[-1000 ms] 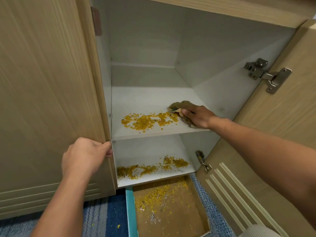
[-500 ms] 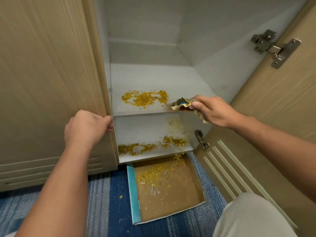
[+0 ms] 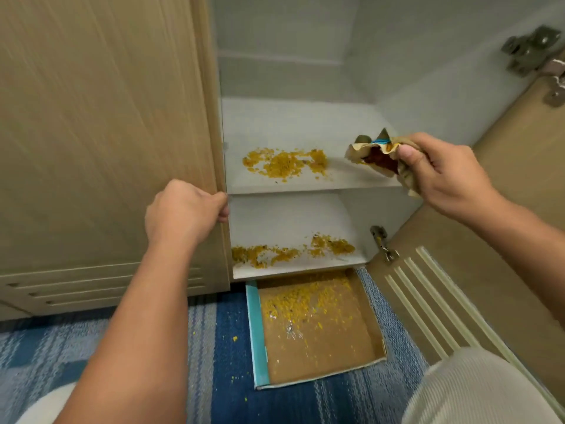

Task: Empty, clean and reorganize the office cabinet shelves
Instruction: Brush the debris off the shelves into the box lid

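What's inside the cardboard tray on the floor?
The cardboard tray holds scattered yellow crumbs, thickest at the cabinet end, plus a few pale flecks mid-tray. Its far edge slips under the bottom shelf, hidden.

Crumbs (image 3: 284,163) on upper shelf (image 3: 305,185); box lid (image 3: 318,332) on floor below.

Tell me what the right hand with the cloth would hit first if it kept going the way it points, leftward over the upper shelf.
Probably the yellow crumb pile on the upper shelf: the right hand holds the cloth just right of it, with only bare shelf between. Depth is unclear; if the cloth passes above the crumbs, the cabinet's left wall follows.
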`<state>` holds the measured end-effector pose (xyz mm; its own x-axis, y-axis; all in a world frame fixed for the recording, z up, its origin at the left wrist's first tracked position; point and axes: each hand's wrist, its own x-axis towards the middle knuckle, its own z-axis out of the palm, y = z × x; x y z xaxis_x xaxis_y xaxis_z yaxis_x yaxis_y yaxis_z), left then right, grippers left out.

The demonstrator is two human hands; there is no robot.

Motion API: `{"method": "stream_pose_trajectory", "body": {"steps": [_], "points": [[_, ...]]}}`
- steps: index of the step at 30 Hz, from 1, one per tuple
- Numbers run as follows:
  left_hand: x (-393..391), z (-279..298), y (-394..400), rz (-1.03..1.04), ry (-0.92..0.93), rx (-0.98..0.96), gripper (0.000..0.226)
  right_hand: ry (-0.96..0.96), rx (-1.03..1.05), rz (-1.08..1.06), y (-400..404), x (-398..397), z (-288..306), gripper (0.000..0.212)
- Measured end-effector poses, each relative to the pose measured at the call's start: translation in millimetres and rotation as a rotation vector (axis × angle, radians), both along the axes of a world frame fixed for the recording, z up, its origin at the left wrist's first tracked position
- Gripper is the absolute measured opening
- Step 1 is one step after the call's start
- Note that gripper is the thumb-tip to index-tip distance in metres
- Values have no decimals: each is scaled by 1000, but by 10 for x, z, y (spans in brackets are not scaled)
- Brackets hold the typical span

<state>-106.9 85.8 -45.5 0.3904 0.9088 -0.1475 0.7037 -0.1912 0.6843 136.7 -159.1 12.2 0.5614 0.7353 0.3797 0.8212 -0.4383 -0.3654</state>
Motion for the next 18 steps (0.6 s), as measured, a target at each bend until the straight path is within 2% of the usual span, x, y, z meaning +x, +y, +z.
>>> {"method": "stream_pose_trajectory", "body": {"steps": [3, 6, 9, 12, 18], "points": [[3, -21, 6, -10, 18, -2, 32, -24, 46, -138, 294, 170, 194, 30], [-6, -20, 17, -16, 20, -1, 32, 59, 60, -222, 698, 496, 135, 33], [-20, 2, 9, -36, 20, 0, 30, 118, -83, -258, 1025, 839, -153, 36], [-31, 7, 5, -51, 26, 0, 31, 232, -181, -176, 1368, 877, -369, 34], [-36, 16, 16, -58, 35, 11, 26, 255, -321, 93, 2268, 470, -254, 34]]}}
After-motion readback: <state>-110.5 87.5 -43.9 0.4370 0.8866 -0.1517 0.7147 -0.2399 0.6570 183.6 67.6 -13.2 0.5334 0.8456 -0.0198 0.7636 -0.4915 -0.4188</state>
